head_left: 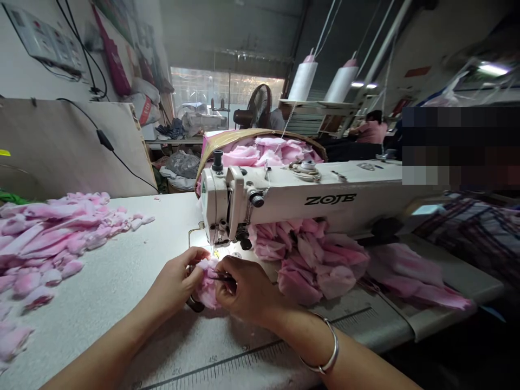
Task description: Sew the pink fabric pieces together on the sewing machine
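Note:
Under the lit needle area of a white sewing machine (280, 197), a small bunched piece of pink fabric (206, 295) lies between my hands. My left hand (176, 277) pinches its left edge between thumb and fingers. On the other side, my right hand (252, 290) is closed around a slim dark pointed tool (221, 278). Its tips reach left over the fabric; whether it is tweezers or snips I cannot tell. Right of the needle, a gathered heap of pink fabric (320, 265) rests under the machine's arm.
Loose pink fabric pieces (52, 230) cover the table's left side. Behind the machine stands a container (211, 143) of pink fabric. Two white thread cones (303, 81) sit above. A printed ruler (219, 368) runs along the front. Farther back are a fan (260, 105) and a person (370, 130).

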### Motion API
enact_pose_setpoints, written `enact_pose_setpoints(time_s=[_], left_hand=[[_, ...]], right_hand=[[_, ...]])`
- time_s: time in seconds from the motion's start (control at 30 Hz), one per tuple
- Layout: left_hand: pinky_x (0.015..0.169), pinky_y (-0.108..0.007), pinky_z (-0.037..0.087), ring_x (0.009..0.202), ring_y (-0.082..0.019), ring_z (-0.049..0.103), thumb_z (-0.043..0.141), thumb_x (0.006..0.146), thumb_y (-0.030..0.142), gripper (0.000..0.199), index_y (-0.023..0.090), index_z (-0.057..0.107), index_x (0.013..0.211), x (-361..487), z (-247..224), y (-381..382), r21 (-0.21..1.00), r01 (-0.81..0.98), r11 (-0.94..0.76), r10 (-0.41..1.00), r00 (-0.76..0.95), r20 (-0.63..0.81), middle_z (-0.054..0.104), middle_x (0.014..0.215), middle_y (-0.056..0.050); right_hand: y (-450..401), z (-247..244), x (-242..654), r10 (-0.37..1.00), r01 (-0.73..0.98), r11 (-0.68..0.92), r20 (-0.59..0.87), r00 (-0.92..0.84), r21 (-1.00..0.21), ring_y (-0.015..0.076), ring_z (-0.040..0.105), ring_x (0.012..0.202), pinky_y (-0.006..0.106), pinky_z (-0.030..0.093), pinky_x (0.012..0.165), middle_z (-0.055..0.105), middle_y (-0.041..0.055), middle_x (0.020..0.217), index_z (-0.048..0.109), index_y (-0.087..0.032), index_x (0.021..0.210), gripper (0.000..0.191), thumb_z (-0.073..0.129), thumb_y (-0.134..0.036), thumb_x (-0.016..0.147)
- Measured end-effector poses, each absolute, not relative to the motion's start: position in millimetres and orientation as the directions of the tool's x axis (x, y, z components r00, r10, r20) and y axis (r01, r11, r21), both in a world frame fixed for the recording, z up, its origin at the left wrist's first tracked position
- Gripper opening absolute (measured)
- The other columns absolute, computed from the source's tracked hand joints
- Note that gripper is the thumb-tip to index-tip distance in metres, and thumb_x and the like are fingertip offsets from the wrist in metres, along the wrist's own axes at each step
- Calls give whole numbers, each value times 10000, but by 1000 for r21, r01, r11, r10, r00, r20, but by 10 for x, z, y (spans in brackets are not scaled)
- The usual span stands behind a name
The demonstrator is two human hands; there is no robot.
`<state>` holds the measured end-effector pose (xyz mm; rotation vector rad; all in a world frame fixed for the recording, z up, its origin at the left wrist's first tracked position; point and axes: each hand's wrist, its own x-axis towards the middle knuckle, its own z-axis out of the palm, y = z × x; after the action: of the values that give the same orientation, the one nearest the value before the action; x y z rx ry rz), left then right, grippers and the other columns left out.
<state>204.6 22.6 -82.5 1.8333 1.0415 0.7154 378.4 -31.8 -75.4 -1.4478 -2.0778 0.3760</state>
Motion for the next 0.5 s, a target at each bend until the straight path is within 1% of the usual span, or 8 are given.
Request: enact_pose_setpoints(time_s=[0.07, 0.13, 0.2, 0.3, 0.37, 0.5], left_hand=[[709, -265, 441, 810, -174, 594, 523, 832, 296, 176, 187, 621, 930, 2064, -829, 226, 953, 261, -154, 882, 471, 14, 656, 899, -32], [653, -248, 443, 730, -151, 581, 544, 826, 320, 173, 179, 613, 899, 2088, -814, 206, 992, 130, -7, 890, 452, -53, 640, 831, -19], [611, -233, 444, 678, -132, 572, 581, 809, 334, 184, 179, 601, 907, 2117, -775, 173, 992, -9, 129, 894, 435, -112, 620, 787, -7], [608, -233, 465, 660, -124, 579, 659, 754, 323, 220, 175, 590, 902, 2151, -704, 124, 949, -176, 262, 887, 430, -165, 611, 768, -5], [596, -235, 473, 642, -121, 579, 678, 736, 315, 228, 172, 589, 889, 2155, -679, 104, 918, -217, 332, 860, 468, -201, 620, 780, -14], [541, -205, 438, 598, -103, 553, 643, 773, 311, 187, 159, 597, 873, 2129, -689, 85, 908, -170, 383, 799, 555, -233, 606, 760, -16]], right_hand=[[-319, -750, 3783, 926, 770, 365, 288, -243, -523, 148, 545, 676, 249, 358, 614, 617, 4, 753, 491, -218, 792, 103, 504, -174, 700], [-318, -742, 3772, 935, 794, 329, 291, -201, -512, 158, 562, 697, 257, 368, 631, 631, 16, 777, 486, -219, 788, 84, 497, -184, 712], [-318, -730, 3754, 946, 813, 276, 293, -137, -512, 162, 567, 680, 260, 366, 620, 633, 18, 765, 482, -219, 789, 70, 499, -199, 724], [-329, -707, 3725, 953, 825, 215, 295, -61, -523, 153, 551, 623, 250, 345, 574, 613, -2, 700, 474, -222, 795, 65, 503, -216, 737], [-340, -694, 3710, 956, 833, 192, 292, -38, -520, 151, 542, 615, 246, 331, 558, 604, -5, 685, 468, -224, 788, 60, 503, -215, 740], [-343, -682, 3701, 963, 835, 169, 268, -27, -523, 148, 525, 604, 244, 309, 536, 594, -5, 678, 459, -224, 768, 71, 497, -189, 719]])
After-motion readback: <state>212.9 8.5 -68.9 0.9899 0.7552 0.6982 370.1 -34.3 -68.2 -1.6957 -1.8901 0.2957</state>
